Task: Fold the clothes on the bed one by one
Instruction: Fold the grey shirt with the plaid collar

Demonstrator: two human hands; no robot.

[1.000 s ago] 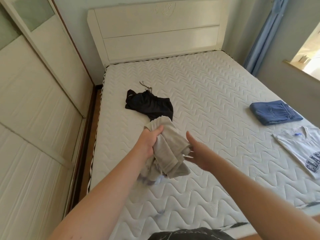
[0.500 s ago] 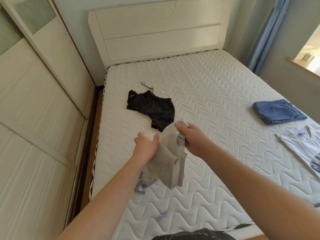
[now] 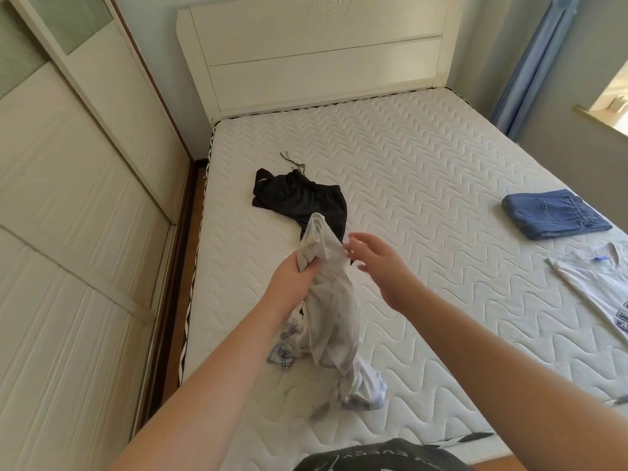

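My left hand (image 3: 294,278) grips a bunched light grey garment (image 3: 331,300) above the white quilted mattress (image 3: 424,171); the cloth hangs down from my fist toward the bed. Close beside it on the right, my right hand (image 3: 377,263) is open with fingers spread and holds nothing. A blue-checked cloth (image 3: 360,390) lies on the mattress under the hanging garment. Crumpled black shorts (image 3: 299,198) lie farther up the bed. At the right edge sit a folded blue denim piece (image 3: 554,214) and a white printed T-shirt (image 3: 598,287) spread flat.
A white wardrobe (image 3: 78,215) runs close along the bed's left side with a narrow floor gap. The white headboard (image 3: 316,52) stands at the far end. A blue curtain (image 3: 533,62) and a window sill (image 3: 601,122) are at the far right.
My right hand has let go of the grey garment's top edge and opened beside it. My left hand regripped the cloth higher, and more of it hangs down to the mattress.
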